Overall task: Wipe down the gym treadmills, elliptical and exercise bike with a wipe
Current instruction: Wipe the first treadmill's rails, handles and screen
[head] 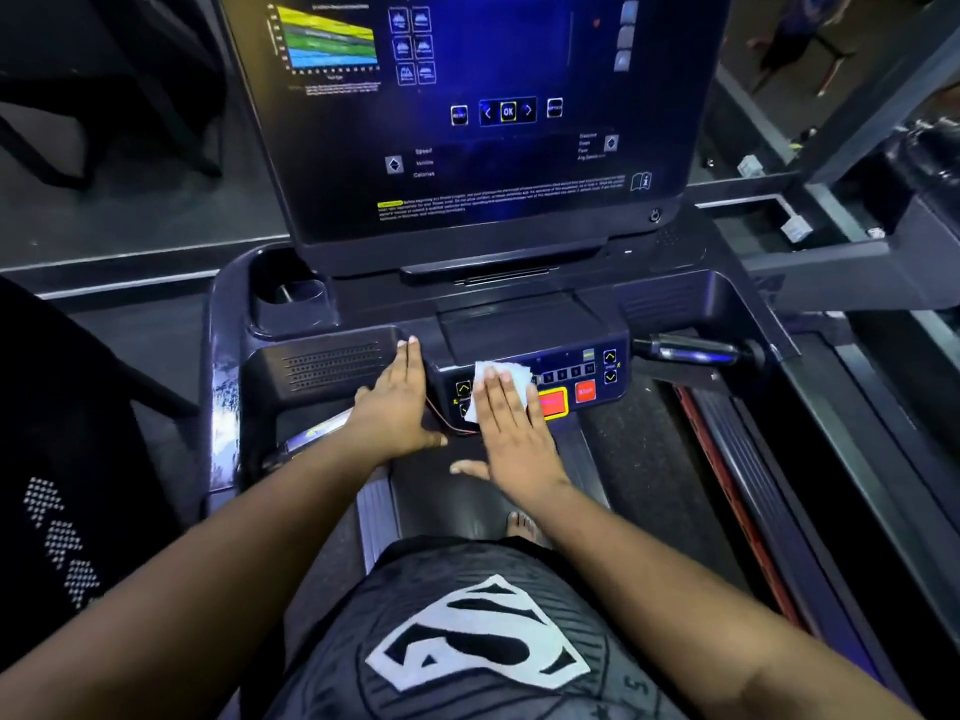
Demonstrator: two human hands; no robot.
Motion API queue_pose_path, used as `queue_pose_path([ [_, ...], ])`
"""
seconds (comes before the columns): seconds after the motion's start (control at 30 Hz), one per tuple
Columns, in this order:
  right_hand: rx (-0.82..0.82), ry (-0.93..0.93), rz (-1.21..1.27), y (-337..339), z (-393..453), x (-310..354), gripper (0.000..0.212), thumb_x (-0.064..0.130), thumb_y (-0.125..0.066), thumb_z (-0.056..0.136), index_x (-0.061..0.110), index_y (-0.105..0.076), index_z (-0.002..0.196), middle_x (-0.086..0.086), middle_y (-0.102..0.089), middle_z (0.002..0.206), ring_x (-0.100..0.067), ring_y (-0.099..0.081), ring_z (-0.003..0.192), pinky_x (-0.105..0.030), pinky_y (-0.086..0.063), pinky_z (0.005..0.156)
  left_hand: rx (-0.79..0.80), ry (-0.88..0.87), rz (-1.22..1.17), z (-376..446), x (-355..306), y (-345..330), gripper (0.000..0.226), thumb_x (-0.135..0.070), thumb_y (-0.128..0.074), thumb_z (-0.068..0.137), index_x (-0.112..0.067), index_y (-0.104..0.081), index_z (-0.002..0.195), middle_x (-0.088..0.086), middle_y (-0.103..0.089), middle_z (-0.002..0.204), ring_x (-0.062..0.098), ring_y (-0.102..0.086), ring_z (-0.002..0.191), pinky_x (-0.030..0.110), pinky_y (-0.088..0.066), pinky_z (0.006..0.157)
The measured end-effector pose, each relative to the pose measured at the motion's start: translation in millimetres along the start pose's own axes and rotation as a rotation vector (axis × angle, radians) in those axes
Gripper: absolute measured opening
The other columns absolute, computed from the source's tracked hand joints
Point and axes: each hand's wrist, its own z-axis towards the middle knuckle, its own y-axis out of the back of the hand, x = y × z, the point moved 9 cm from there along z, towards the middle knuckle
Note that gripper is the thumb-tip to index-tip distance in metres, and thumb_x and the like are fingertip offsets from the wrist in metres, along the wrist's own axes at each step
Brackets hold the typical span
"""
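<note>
the person stands on the treadmill belt (613, 459), both hands at the near edge of the console. the right hand (511, 426) presses flat, fingers straight, on the white wipe (493, 374) over the button panel (566, 379); the left hand (395, 402) rests open beside it. the cup holder (291, 298) and screen (467, 122) beyond look untouched (a judgement), so this treadmill seems only begun; no elliptical or bike is identifiable.
</note>
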Motion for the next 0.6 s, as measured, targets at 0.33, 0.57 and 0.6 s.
queue_pose_path([
  [0.33,0.026,-0.007,-0.075,15,17,-12,0.126,0.091,-0.037,0.076,0.007,0.007,0.16,-0.011,-0.006,0.168,-0.026,-0.008,0.156,-0.06,-0.01,0.124,-0.007,-0.01,-0.003,-3,-1,3,0.15,-0.065,-0.083,0.07,-0.011,0.027,0.156,0.007,0.017,0.17,0.028,-0.008,0.157,0.062,-0.031,0.115],
  [0.57,0.081,-0.08,0.036,2,-8,-24,0.133,0.096,-0.017,0.07,-0.003,-0.002,0.157,-0.024,-0.003,0.165,-0.037,-0.001,0.155,-0.059,-0.006,0.124,-0.075,0.053,-0.031,-5,-3,4,0.139,-0.087,-0.059,0.073,-0.014,0.024,0.158,0.002,0.017,0.17,0.025,-0.008,0.157,0.062,-0.029,0.117],
  [0.6,0.06,-0.023,0.031,3,-3,-16,0.132,0.095,-0.019,0.07,-0.003,-0.004,0.157,-0.024,-0.005,0.166,-0.036,-0.002,0.155,-0.059,-0.007,0.123,-0.097,0.053,-0.033,-5,-4,4,0.136,-0.086,-0.057,0.075,-0.014,0.022,0.158,0.001,0.018,0.17,0.024,-0.007,0.157,0.061,-0.029,0.117],
])
